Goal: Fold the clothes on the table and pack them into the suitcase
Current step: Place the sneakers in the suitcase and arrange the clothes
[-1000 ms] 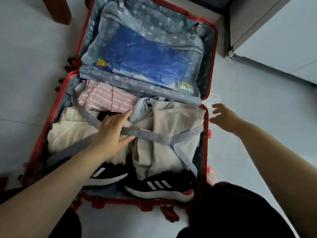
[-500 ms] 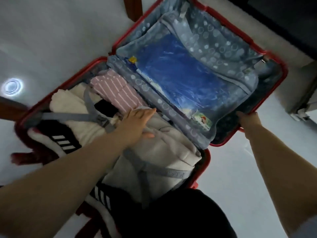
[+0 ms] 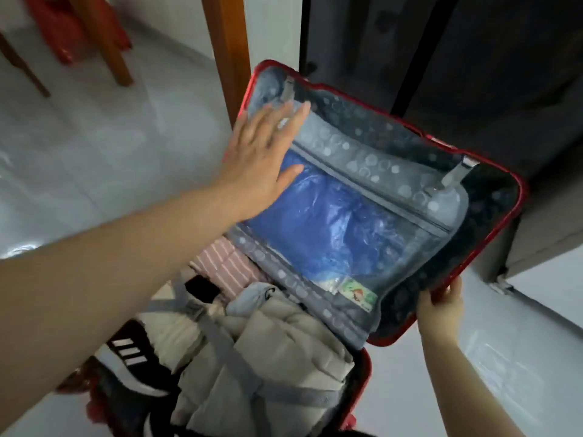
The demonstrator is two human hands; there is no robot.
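Note:
A red suitcase lies on the floor with its lid (image 3: 492, 234) raised at an angle. My right hand (image 3: 440, 305) grips the lid's red rim at its lower right corner. My left hand (image 3: 263, 156) is spread flat against the lid's grey dotted lining, near its upper left corner, fingers straight. A blue plastic bag (image 3: 331, 228) shows behind the lining's mesh pocket. In the bottom half lie folded beige clothes (image 3: 277, 348), a pink striped garment (image 3: 227, 266) and a black sneaker (image 3: 132, 364), held under grey crossed straps (image 3: 227, 351).
A wooden table leg (image 3: 225, 48) stands just behind the lid's left corner. More wooden legs and a red object (image 3: 56, 29) are at the top left. A dark cabinet (image 3: 473, 64) rises behind the lid. Pale glossy floor tiles (image 3: 94, 159) spread to the left.
My left hand has left the packed clothes and moved up onto the lid's lining. The right hand now holds the lid's rim, and the lid has swung up from the floor.

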